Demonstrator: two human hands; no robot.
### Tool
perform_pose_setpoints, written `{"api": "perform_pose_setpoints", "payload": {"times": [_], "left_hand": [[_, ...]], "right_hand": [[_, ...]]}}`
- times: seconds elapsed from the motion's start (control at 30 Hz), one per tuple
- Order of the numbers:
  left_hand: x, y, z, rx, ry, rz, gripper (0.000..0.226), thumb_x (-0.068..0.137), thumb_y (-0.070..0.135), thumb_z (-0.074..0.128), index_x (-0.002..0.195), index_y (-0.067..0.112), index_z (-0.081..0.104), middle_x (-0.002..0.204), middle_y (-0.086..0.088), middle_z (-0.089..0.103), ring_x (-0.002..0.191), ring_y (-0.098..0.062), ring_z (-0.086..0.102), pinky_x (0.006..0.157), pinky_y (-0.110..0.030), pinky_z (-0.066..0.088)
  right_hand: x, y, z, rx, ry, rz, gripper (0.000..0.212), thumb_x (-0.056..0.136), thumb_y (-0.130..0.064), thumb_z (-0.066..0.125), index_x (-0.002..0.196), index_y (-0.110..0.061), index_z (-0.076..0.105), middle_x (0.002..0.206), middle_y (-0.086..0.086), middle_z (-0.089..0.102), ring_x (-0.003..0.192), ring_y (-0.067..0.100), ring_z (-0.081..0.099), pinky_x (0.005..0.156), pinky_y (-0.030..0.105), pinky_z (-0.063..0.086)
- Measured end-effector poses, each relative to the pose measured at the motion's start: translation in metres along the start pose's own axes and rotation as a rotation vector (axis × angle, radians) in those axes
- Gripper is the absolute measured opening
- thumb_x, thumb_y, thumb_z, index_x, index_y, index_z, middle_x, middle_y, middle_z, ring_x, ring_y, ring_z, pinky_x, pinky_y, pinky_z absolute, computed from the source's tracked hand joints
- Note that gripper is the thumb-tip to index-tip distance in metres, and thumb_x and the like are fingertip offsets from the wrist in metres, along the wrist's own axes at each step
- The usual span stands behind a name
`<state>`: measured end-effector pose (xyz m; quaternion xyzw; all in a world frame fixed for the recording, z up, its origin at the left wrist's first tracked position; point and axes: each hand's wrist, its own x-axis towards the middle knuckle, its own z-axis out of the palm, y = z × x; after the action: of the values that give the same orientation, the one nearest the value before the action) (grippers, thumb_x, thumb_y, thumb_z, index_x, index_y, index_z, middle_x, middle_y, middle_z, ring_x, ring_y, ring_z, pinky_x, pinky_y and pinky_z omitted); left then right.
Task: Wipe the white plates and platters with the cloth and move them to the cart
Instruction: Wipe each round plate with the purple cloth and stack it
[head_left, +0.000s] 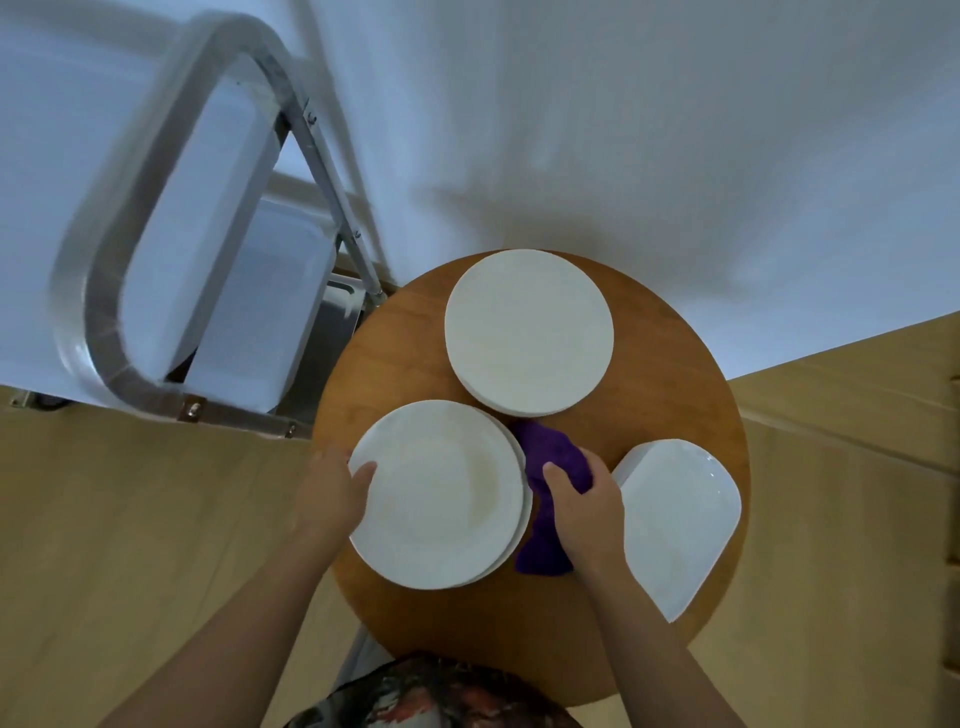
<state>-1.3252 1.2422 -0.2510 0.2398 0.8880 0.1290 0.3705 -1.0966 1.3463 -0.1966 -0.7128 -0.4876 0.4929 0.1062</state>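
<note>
- Right hand (584, 506): fingers curled round the purple cloth (550, 499), at centre of the round wooden surface (670, 364).
- Left hand (332, 493): thumb on the rim, fingers gripping the 9 o'clock edge of the near plate stack (441, 493).
- Platter (675, 519): at 4 o'clock, just beside the right hand.
- Far plate stack (527, 332): at 12 o'clock, cloth touching its near edge.
- Cart (171, 249): metal frame, white trays, at 10 o'clock off the surface.
</note>
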Motion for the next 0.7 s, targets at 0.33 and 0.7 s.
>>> {"api": "perform_pose_setpoints", "payload": {"times": [0.33, 0.7], "left_hand": [[-0.004, -0.007, 0.001, 0.039, 0.135, 0.045, 0.032, 0.101, 0.026, 0.035, 0.088, 0.008, 0.058, 0.071, -0.002, 0.053, 0.070, -0.021, 0.057, 0.064, -0.032, 0.047], [-0.003, 0.014, 0.001, 0.213, 0.051, 0.045, 0.027, 0.095, 0.023, 0.053, 0.117, 0.006, 0.053, 0.113, -0.012, 0.059, 0.096, -0.027, 0.062, 0.081, -0.036, 0.054]], "right_hand": [[-0.033, 0.004, 0.011, 0.128, 0.078, 0.011, 0.044, 0.091, -0.033, 0.056, 0.133, -0.027, 0.044, 0.129, -0.005, 0.053, 0.112, 0.017, 0.051, 0.088, 0.031, 0.046], [-0.047, 0.009, 0.015, 0.162, 0.082, 0.037, 0.044, 0.091, -0.028, 0.059, 0.132, -0.026, 0.043, 0.125, -0.003, 0.054, 0.105, 0.016, 0.054, 0.082, 0.032, 0.052]]}}
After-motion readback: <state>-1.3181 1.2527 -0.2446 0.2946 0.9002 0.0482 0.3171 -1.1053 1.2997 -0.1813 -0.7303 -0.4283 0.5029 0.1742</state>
